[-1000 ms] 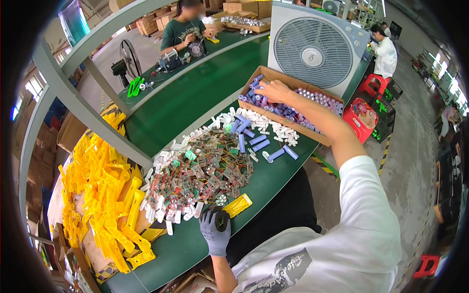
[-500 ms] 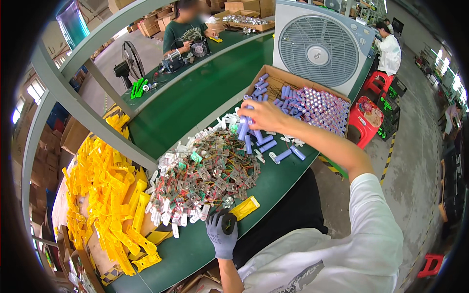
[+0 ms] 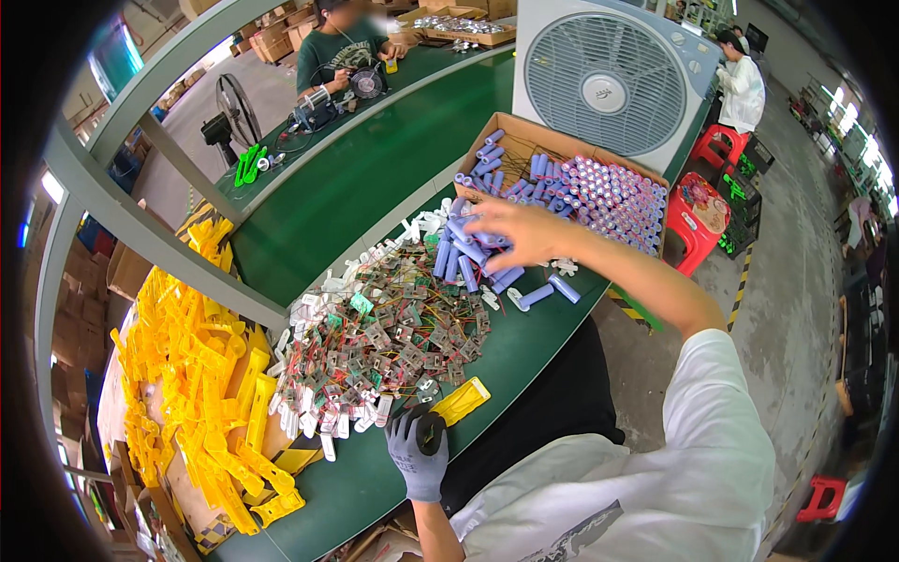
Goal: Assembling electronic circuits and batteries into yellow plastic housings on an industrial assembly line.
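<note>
My bare right hand (image 3: 520, 229) is over a loose heap of purple cylindrical battery cells (image 3: 459, 262), palm down with its fingers spread. Cells lie under and beside the fingertips, and the hand partly hides them. My left hand (image 3: 419, 454), in a grey glove with dark coating, is low at the table's near edge. Its curled fingers close on the left end of a yellow plastic casing (image 3: 464, 401); the exact grip is partly hidden. Between the hands spreads a pile of small wired circuit boards with white plastic pieces (image 3: 384, 328).
A cardboard box (image 3: 506, 126) of battery cells stands beyond my right hand, before a large grey box fan (image 3: 604, 89). Many yellow casings (image 3: 201, 375) are heaped at left, beside a grey metal frame (image 3: 169, 244). Across the green belt (image 3: 365, 150) a co-worker (image 3: 342, 56) sits.
My right hand has moved nearer and its fingers have spread; purple cells that were in it now lie on the heap. My left hand stays by the yellow casing. The view has shifted slightly.
</note>
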Tool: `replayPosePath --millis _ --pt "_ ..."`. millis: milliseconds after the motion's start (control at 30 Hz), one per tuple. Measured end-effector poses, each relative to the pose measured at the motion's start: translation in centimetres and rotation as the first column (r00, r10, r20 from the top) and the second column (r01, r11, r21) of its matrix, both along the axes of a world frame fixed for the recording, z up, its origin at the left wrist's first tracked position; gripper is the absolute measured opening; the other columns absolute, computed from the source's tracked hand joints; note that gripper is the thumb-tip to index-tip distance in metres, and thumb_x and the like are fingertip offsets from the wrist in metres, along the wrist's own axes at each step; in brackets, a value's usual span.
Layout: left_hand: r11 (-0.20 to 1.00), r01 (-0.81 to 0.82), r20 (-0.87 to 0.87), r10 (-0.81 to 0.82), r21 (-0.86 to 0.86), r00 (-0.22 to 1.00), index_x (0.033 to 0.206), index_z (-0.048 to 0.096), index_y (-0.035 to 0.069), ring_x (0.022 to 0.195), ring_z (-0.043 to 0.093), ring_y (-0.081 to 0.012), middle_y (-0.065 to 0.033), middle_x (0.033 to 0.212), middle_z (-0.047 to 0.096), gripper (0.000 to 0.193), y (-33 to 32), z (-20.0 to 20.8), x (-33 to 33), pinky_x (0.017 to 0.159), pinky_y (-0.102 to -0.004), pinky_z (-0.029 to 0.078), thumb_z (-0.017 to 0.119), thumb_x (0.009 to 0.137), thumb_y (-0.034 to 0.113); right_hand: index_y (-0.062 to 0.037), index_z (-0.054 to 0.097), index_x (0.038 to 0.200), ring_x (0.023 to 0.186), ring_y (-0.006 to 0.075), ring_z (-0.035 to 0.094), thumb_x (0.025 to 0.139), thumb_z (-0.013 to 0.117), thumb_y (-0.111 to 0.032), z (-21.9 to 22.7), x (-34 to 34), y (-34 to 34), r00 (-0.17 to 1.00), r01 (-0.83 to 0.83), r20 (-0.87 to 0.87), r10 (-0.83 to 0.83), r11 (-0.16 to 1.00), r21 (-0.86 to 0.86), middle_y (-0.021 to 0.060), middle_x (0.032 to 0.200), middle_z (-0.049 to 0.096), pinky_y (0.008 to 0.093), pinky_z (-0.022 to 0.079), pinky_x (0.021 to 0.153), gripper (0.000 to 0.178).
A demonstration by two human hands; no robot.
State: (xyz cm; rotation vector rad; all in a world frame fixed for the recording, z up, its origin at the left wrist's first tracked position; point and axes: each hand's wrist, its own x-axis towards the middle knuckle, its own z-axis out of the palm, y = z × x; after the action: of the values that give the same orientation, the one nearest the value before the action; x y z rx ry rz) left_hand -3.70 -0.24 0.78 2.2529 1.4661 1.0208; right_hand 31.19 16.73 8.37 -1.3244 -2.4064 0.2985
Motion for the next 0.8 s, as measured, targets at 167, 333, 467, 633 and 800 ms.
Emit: replayPosePath --millis 167,333,467,633,800 --pt "1.000 0.021 0.026 -0.021 -0.009 0.999 0.087 0.062 0.010 0.093 0.058 -0.0305 -0.0074 0.098 0.065 0.020 -0.1 0.3 0.4 0.087 -0.0427 0.042 0.070 0.068 0.009 -0.0086 0.058 0.120 0.112 0.0317 0.054 0.081 0.067 -0.041 0.7 11.8 3.5 0.901 0.397 0.042 -0.433 0.859 0.323 0.0152 0.121 0.054 0.0410 0.042 0.097 0.052" --pt "1.000 0.012 0.035 -0.012 0.005 0.999 0.087 0.062 0.009 0.092 0.058 -0.0306 -0.0076 0.097 0.065 0.020 -0.2 0.1 0.0 0.087 -0.0428 0.042 0.070 0.068 0.009 -0.0071 0.062 0.094 0.099 0.0327 0.054 0.084 0.062 -0.041 0.5 14.9 3.3 0.886 0.344 0.299 -0.355 0.935 0.092 0.0125 0.093 0.060 0.0432 0.042 0.089 0.035" --pt "1.000 0.010 0.018 -0.010 -0.012 1.000 0.087 0.062 0.009 0.092 0.058 -0.0308 -0.0075 0.097 0.065 0.020 0.0 0.0 0.0 0.087 -0.0428 0.042 0.070 0.068 0.010 -0.0075 0.060 0.087 0.098 0.0290 0.053 0.086 0.060 -0.030 0.5 15.7 3.8 0.895 0.199 0.349 -0.277 0.949 0.243 0.0099 0.091 0.056 0.0409 0.043 0.085 0.022" --pt "1.000 0.009 0.007 -0.009 -0.012 1.000 0.087 0.062 0.009 0.092 0.058 -0.0311 -0.0073 0.096 0.065 0.021 0.0 0.3 0.3 0.088 -0.0426 0.042 0.070 0.068 0.010 -0.0077 0.060 0.086 0.096 0.0259 0.052 0.088 0.058 -0.028 -0.3 16.4 4.9 0.843 0.070 0.483 -0.236 0.939 0.336 0.0077 0.093 0.053 0.0387 0.044 0.084 0.020" --pt "1.000 -0.005 0.024 0.006 -0.009 1.000 0.086 0.062 0.009 0.092 0.058 -0.0311 -0.0073 0.098 0.065 0.019 -0.2 0.3 0.1 0.088 -0.0424 0.042 0.069 0.068 0.009 -0.0078 0.063 0.085 0.080 0.0330 0.061 0.090 0.055 -0.030 -0.4 15.7 6.2 0.768 0.105 0.604 -0.212 0.972 0.209 0.0125 0.080 0.062 0.0429 0.048 0.072 0.024"
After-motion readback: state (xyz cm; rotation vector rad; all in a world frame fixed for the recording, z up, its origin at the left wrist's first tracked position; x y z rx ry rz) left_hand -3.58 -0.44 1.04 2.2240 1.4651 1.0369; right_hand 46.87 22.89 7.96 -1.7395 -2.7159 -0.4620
